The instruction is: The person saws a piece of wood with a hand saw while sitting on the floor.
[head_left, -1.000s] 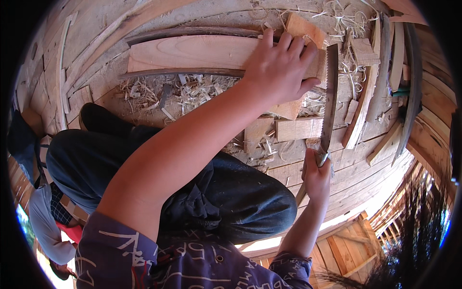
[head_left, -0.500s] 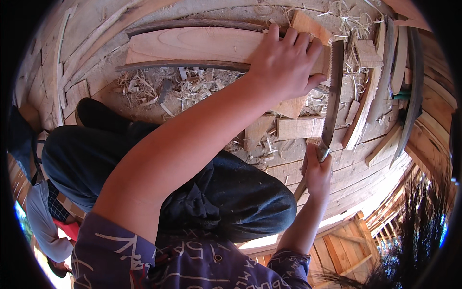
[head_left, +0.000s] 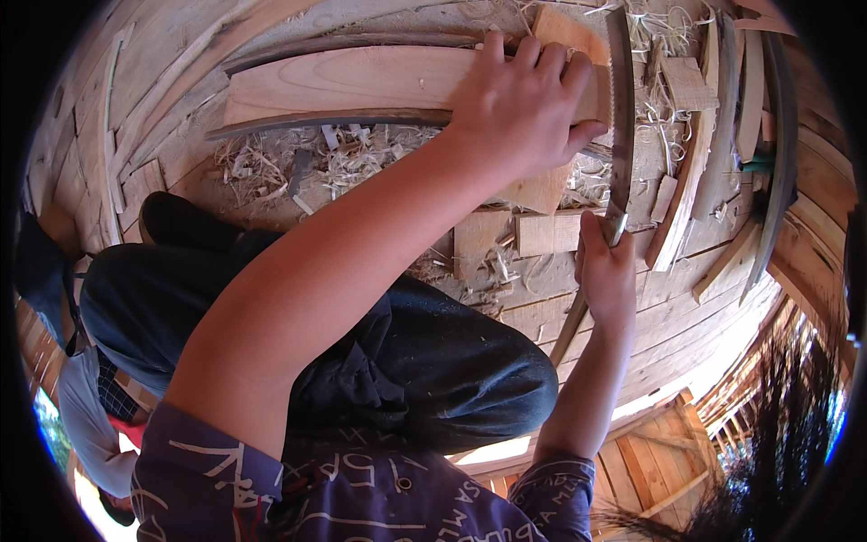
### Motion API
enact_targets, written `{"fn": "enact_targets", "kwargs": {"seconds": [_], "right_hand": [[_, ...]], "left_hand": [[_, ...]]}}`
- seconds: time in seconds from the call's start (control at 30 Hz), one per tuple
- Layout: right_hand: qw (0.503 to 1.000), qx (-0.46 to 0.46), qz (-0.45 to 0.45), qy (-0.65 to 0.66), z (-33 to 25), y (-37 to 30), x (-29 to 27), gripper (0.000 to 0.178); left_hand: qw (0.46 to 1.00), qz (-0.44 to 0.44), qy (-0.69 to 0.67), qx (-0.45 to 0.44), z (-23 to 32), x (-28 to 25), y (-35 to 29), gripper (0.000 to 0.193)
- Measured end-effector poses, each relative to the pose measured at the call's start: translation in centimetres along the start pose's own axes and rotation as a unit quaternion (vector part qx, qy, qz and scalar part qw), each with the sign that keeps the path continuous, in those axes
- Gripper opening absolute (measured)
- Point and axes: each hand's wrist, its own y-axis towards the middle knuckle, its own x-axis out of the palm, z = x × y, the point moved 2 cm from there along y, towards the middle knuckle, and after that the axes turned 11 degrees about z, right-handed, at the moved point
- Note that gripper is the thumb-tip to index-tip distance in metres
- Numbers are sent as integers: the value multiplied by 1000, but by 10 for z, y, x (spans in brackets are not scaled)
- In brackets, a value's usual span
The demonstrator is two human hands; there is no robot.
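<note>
Pale plank (head_left: 343, 84), set lengthwise above the wooden floor (head_left: 668, 294): a long, smooth face with faint arched grain and a slanted left end; its right part passes over an orange-brown crosswise board (head_left: 540, 191). Handsaw (head_left: 621, 117), right of the plank: a narrow grey blade, slightly curved, with its toothed edge facing left, just beside the plank's right end; whether the teeth touch wood cannot be told.

Left hand (head_left: 519, 104): laid palm down on the plank, with 4 fingers spread and bent toward the far edge and the thumb extended toward the right end. Right hand (head_left: 607, 275): fingers closed around the saw's long, slender brown handle (head_left: 571, 330), just below a shiny metal collar (head_left: 617, 224).

Materials, left to right: 1 dark, thin, bowed strip (head_left: 334, 119) along the plank's near edge; curled, papery shavings (head_left: 361, 158) mixed with flat chips; 1 squared, pale block (head_left: 546, 233); rough-edged, curved timber strips (head_left: 691, 185) at the right.
</note>
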Motion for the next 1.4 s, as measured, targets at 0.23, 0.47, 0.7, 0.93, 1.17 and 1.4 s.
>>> {"fn": "enact_targets", "kwargs": {"seconds": [0.23, 0.47, 0.7, 0.93, 1.17, 1.4], "right_hand": [[999, -17, 30, 8, 38, -28, -4, 38], [999, -12, -7, 35, -23, 23, 8, 41], [999, 31, 25, 26, 44, -38, -5, 35], [1000, -14, 4, 11, -24, 14, 7, 39], [1000, 14, -10, 23, 32, -19, -5, 33], [999, -26, 15, 17, 9, -2, 0, 32]], "left_hand": [[998, -62, -4, -16, 0, 2, 3, 63], [999, 21, -24, 2, 1, 0, 1, 56], [999, -34, -28, -1, 1, -4, -3, 61], [1000, 28, -3, 8, 1, 2, -1, 59], [1000, -7, -4, -7, -1, -4, 1, 60], [999, -43, -19, -16, 2, 1, 0, 61]]}}
